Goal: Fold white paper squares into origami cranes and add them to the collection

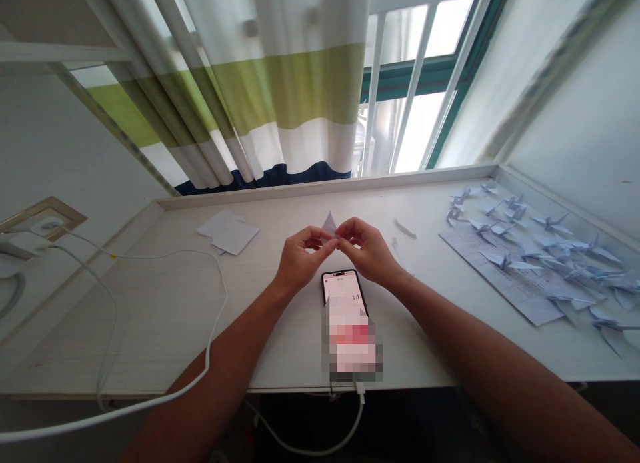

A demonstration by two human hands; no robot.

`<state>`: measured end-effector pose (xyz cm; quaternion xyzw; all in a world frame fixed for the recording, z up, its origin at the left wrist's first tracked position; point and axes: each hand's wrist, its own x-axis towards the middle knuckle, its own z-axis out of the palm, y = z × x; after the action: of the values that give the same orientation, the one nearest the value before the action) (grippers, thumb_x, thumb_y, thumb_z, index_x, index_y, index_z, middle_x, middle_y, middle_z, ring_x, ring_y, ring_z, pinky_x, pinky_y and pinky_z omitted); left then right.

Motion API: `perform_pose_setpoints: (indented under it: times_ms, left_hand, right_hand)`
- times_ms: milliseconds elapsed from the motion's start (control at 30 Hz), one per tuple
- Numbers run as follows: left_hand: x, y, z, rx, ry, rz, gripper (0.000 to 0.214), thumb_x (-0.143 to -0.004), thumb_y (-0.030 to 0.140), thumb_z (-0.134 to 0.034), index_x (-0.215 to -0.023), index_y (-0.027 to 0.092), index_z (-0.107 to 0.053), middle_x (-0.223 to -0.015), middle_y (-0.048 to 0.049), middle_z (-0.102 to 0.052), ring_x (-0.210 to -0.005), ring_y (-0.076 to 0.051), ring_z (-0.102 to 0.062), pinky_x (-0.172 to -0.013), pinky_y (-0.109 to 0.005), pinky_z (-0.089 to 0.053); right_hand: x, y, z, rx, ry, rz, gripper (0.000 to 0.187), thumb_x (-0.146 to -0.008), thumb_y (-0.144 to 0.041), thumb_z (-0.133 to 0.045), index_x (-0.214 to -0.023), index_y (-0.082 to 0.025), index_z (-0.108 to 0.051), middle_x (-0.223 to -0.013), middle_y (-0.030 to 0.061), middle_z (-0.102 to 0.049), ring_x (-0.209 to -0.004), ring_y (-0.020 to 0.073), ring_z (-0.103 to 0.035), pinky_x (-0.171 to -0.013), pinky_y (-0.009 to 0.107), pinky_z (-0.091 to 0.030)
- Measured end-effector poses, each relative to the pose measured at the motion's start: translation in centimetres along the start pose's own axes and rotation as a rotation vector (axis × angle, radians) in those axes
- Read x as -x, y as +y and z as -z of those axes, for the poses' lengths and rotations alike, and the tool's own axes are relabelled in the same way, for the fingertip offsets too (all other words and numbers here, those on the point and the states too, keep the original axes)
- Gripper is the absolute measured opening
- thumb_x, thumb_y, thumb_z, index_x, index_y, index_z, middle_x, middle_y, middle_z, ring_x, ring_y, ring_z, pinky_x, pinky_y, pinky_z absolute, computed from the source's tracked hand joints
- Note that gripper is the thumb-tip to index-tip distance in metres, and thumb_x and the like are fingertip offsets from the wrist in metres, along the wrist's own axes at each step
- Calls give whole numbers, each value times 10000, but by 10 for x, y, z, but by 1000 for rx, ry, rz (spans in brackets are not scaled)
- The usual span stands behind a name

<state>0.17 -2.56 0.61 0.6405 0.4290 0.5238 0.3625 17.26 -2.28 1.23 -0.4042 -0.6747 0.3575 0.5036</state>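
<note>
1. Our left hand (304, 257) and right hand (366, 249) pinch a small folded paper (330, 227) above the table (150, 323).
2. A phone (345, 288) lies just below our hands, and paper cranes (543, 253) sit off to the right.

**Wide gap left of the hands, crowded on the right**

Plenty of passing room on the white desktop (150, 329) between the charging cable (220, 296) and the phone (345, 286), tbh. Phone right in the way on the near side of the left hand (303, 256) and right hand (367, 249). Loose paper sheets (228, 232) blocking the far left. Paper scraps (405, 228) just right of the hands, then a big pile of paper cranes (550, 249) on a printed sheet (500, 276) walling off the right side.
</note>
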Motion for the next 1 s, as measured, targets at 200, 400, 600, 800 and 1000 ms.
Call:
perform_pose_setpoints:
  times_ms: [200,400,600,800,1000]
  left_hand:
    - [-2,-3,0,199,-13,72,318,-773,378,-822,-848,177,-588,-757,-11,-699,-687,-152,-698,-666,-266,-550]
    - [-2,2,-1,327,-51,96,485,-769,388,-831,-1148,174,-618,-846,-67,-779,-734,-205,-749,-708,-320,-586]
    - [-1,1,-2,318,-52,64,471,-773,400,-827,-1160,177,-680,-890,-78,-791,-772,-207,-751,-718,-328,-592]
    - [-2,-4,-3,297,-35,63,407,-767,384,-835,-1080,159,-706,-901,-85,-789,-763,-199,-747,-696,-316,-588]
    - [-1,0,-4,344,-53,83,369,-769,405,-830,-1006,152,-702,-822,-71,-781,-701,-217,-755,-663,-331,-593]
  right_hand:
    - [1,3,-3,0,-3,26,91,-888,-278,-659,-933,-211,-617,-865,28,-710,-796,181,-698,-735,339,-573]
    - [0,2,-1,-94,28,6,283,-872,-368,-716,-1097,-205,-663,-878,41,-723,-787,189,-714,-733,358,-604]
    - [1,4,1,-43,28,49,271,-888,-363,-703,-1123,-228,-703,-903,40,-713,-813,183,-695,-741,357,-603]
    - [0,9,2,-21,16,61,222,-873,-384,-717,-1020,-218,-711,-934,50,-720,-846,191,-685,-745,361,-594]
    - [-1,5,-2,-241,23,-17,288,-799,-459,-786,-879,-197,-700,-754,16,-685,-687,179,-680,-681,373,-602]
